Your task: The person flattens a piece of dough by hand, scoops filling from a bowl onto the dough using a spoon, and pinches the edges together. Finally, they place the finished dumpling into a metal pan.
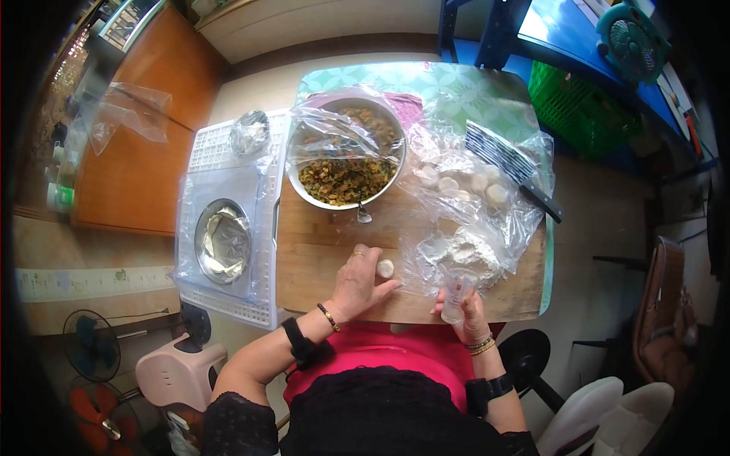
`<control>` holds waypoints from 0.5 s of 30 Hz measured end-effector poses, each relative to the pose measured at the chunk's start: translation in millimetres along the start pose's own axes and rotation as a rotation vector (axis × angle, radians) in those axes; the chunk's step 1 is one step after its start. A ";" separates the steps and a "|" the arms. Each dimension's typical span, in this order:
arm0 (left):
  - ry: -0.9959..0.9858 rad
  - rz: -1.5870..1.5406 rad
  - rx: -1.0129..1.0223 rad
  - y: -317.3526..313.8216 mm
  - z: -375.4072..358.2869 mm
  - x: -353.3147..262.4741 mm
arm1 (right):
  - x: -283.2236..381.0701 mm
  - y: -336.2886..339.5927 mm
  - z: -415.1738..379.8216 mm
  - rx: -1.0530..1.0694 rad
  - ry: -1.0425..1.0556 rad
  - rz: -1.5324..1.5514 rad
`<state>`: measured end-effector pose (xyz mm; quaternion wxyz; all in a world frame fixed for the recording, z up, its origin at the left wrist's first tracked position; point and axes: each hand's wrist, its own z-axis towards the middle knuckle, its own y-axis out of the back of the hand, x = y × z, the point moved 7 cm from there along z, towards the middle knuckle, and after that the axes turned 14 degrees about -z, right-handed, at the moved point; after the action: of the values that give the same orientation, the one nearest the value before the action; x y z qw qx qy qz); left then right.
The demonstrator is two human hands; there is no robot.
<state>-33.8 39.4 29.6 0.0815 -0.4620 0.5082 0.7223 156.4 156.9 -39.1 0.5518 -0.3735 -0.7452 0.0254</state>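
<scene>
Clearly soft work: the left hand (356, 283) rests palm-down on the wooden board (319, 258), fingers loosely spread, with a small white dough piece (385, 267) just at its fingertips; whether the fingers actually pinch it or only touch it I cannot tell. That piece looks light, pliable and a little tacky (it would dent under any firm squeeze), so I judge it best taken gently at its rim with fingertips rather than pressed from above; it is roundish, with no clear long axis or pointing direction.

The right hand (465, 311) is closed around a small clear cup (457, 292), held upright near the front edge of the board, its long axis roughly vertical with the mouth upward; rigid, light, likely smooth, gripped around its side wall.

Just beyond lies a flour heap (470, 254) on a plastic sheet (487, 114); farther back, more dough rounds (464, 182) and a metal bowl of filling (346, 156) with a spoon (363, 213) at its near rim.
</scene>
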 end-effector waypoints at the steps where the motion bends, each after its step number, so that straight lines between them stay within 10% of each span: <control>1: 0.001 -0.001 0.000 -2.0 -1.0 1.9 | -0.5 0.3 0.1 0.001 -0.002 0.001; 15: 0.048 -0.005 0.080 -12.6 3.8 6.5 | 0.8 -0.2 -0.1 -0.006 0.007 0.013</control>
<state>-32.3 46.1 16.6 0.0896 -0.4769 0.5372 0.6899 156.2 157.2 -38.3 0.5531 -0.3799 -0.7410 0.0256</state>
